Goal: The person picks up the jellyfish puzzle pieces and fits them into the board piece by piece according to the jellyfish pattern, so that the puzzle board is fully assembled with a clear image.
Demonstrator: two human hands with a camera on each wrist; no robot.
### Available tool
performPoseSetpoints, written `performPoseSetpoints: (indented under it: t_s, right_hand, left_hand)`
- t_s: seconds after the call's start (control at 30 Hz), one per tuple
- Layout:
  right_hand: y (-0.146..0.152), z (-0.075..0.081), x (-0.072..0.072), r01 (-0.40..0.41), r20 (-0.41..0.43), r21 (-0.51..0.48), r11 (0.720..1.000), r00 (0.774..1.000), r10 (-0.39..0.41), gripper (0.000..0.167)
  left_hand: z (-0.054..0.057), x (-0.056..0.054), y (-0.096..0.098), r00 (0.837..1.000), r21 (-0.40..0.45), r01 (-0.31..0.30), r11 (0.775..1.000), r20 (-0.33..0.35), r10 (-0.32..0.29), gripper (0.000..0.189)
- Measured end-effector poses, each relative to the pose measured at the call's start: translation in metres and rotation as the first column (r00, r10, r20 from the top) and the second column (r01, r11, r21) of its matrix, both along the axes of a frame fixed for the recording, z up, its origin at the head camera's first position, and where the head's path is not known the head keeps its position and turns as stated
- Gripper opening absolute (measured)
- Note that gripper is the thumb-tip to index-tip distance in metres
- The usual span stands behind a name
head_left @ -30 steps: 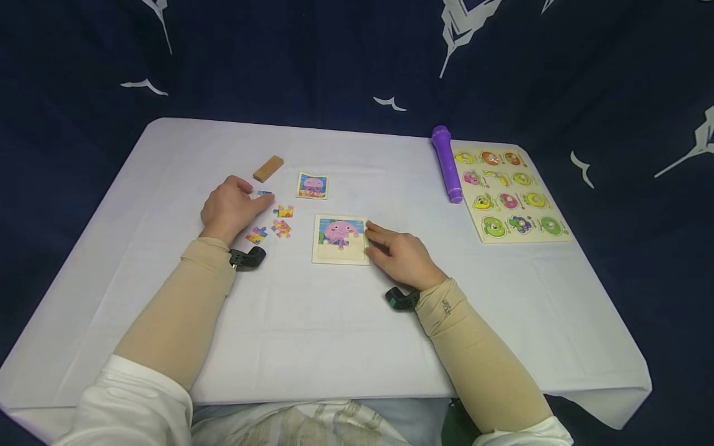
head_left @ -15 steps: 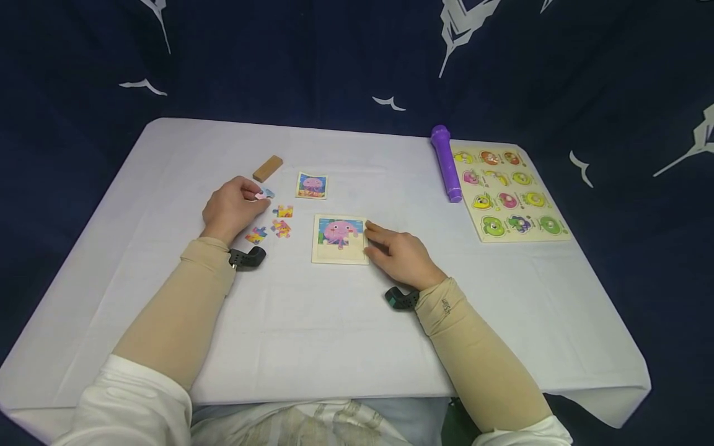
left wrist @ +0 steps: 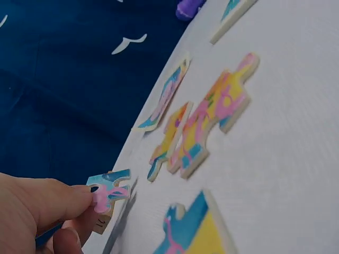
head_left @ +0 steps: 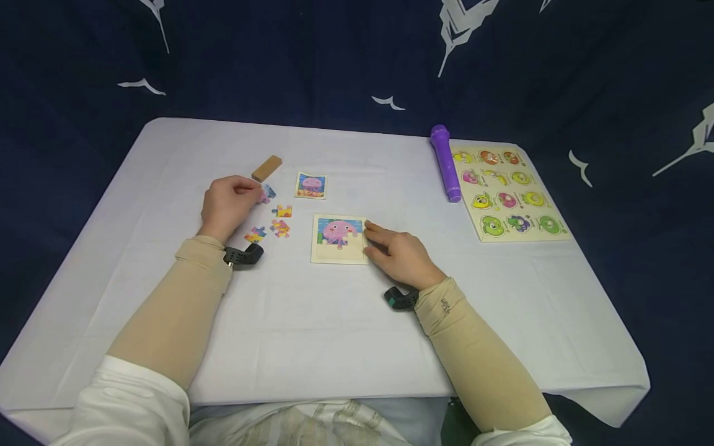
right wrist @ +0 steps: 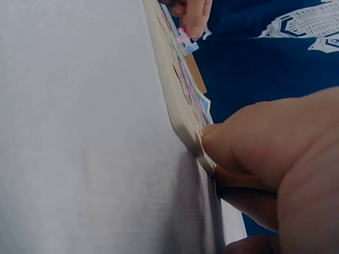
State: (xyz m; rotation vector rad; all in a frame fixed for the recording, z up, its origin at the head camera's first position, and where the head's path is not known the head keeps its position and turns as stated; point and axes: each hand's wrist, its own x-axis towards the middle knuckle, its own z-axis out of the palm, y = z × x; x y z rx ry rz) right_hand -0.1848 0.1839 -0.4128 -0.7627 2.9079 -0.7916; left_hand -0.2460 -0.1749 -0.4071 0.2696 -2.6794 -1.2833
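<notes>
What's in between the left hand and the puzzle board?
In the head view, a yellow piece and a pink-and-yellow piece lie on the white cloth between the left hand, which pinches another piece, and the puzzle board.

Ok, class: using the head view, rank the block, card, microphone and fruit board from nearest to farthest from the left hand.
1. Block, just beyond the left hand.
2. Card, right of the block.
3. Microphone, farther right.
4. Fruit board, on the far right.

Faintly creased white cloth (head_left: 312, 347) covers the round-cornered tabletop (head_left: 558, 322), and dark navy fabric (head_left: 290, 62) patterned with white feather-like shapes (head_left: 464, 23) and small curved marks (left wrist: 123, 44) stretches behind it.
</notes>
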Motion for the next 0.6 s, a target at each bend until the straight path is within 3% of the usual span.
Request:
performPoseSetpoints:
  t_s: [0.33,0.6]
  right_hand:
    - [-0.001,0.002,0.001,0.004,0.003,0.000,1.000,1.000,-0.004,0.047]
    - [0.000,0.000,0.000,0.002,0.006,0.002,1.000,1.000,-0.002,0.047]
  left_hand:
    - [0.010,0.002,0.013,0.992,0.130,0.125,0.984,0.016,-0.128,0.028]
    - [0.019,0.007,0.034,0.957,0.183,0.276,0.944,0.043,-0.288,0.027]
